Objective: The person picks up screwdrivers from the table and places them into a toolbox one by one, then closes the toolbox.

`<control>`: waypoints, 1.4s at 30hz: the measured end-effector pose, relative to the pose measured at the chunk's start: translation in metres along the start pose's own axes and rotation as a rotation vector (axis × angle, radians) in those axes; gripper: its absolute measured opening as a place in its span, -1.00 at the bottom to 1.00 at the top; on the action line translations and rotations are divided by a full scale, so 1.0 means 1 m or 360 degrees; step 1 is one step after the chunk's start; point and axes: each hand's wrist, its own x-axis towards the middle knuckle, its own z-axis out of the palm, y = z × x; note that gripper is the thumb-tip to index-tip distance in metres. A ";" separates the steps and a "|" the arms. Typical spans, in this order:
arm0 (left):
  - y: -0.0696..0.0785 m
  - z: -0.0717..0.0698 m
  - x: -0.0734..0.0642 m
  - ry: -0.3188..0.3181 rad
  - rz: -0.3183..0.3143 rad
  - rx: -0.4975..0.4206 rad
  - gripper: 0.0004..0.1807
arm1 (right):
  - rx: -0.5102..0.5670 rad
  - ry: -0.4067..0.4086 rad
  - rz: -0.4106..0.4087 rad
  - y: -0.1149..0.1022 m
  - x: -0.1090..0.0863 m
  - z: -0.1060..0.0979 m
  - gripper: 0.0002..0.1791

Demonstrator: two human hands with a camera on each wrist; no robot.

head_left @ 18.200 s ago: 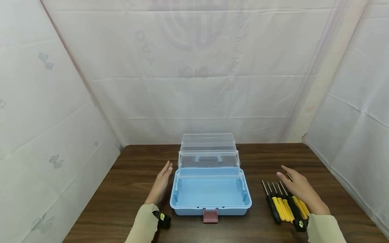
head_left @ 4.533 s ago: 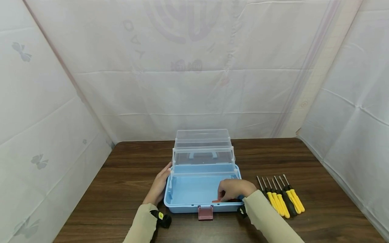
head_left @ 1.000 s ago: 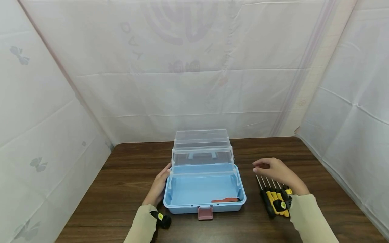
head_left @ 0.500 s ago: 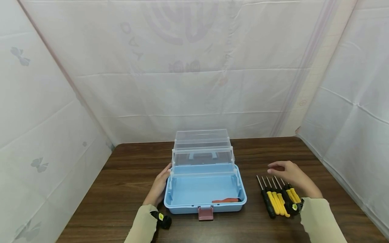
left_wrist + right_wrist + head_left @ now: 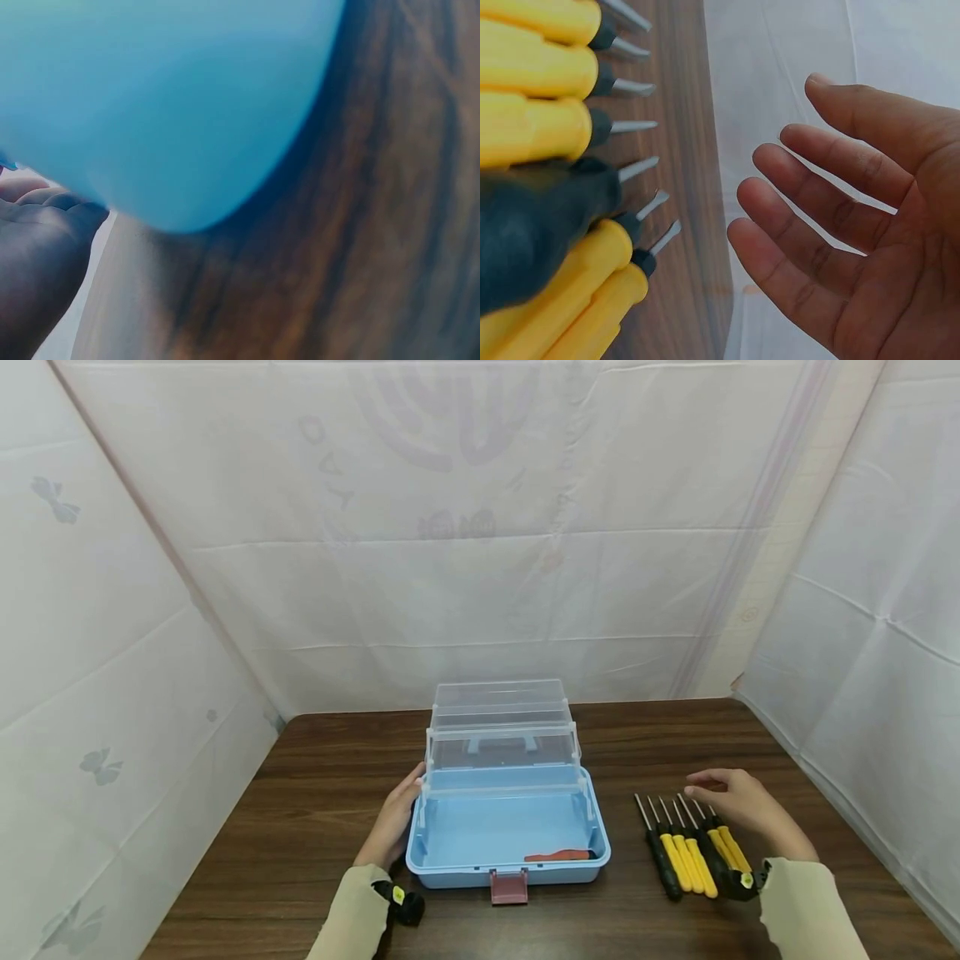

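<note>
A light-blue toolbox sits in mid-table with its clear lid and trays folded back. Along its left side lies my left hand, fingers extended and touching the wall. In the left wrist view, the box wall hides part of that hand. Inside the box, by the front wall, is a slim orange-red tool with a black end; its exact kind is unclear. My right hand hovers above the tips of several screwdrivers, fingers loosely bent. The right wrist view shows that hand holding nothing.
The screwdrivers have yellow or black handles and lie side by side right of the box, shafts pointing away. A reddish latch hangs at the box front. White sheeting encloses the back and sides of the wooden table.
My right hand has left the box, where the orange-red tool now lies. Over the last second it has moved right above the screwdrivers. My left hand has come to the box and stayed there.
</note>
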 end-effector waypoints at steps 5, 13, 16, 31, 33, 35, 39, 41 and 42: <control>0.000 0.000 -0.001 -0.0008 -0.0001 0.0001 -0.37 | 0.0011 0.0002 0.0062 0.009 -0.001 0.000 -0.41; 0.003 0.001 -0.001 0.0000 -0.0015 0.0020 -0.39 | 0.0106 -0.0032 0.0135 0.021 -0.002 -0.001 -0.41; 0.004 0.001 0.000 -0.0007 -0.0009 0.0025 -0.39 | 0.0110 -0.0060 0.0161 0.026 -0.003 -0.002 -0.42; 0.010 -0.001 0.002 -0.0049 0.0015 -0.0020 -0.43 | 0.0105 -0.0145 0.0235 0.044 -0.010 -0.002 -0.39; 0.010 -0.002 0.002 -0.0064 0.0007 -0.0019 -0.43 | 0.0101 -0.0156 0.0238 0.046 -0.011 -0.001 -0.40; 0.011 -0.003 0.002 -0.0073 -0.0006 -0.0021 -0.44 | 0.0110 -0.0157 0.0251 0.047 -0.011 -0.001 -0.40; 0.012 -0.003 0.002 -0.0105 -0.0003 -0.0042 -0.43 | 0.0139 -0.0170 0.0281 0.050 -0.011 0.001 -0.38; 0.012 -0.003 0.001 -0.0125 0.0007 -0.0048 -0.42 | 0.0159 -0.0186 0.0310 0.051 -0.011 0.002 -0.35; 0.012 -0.003 0.001 -0.0137 0.0017 -0.0046 -0.42 | 0.0168 -0.0196 0.0323 0.051 -0.011 0.002 -0.34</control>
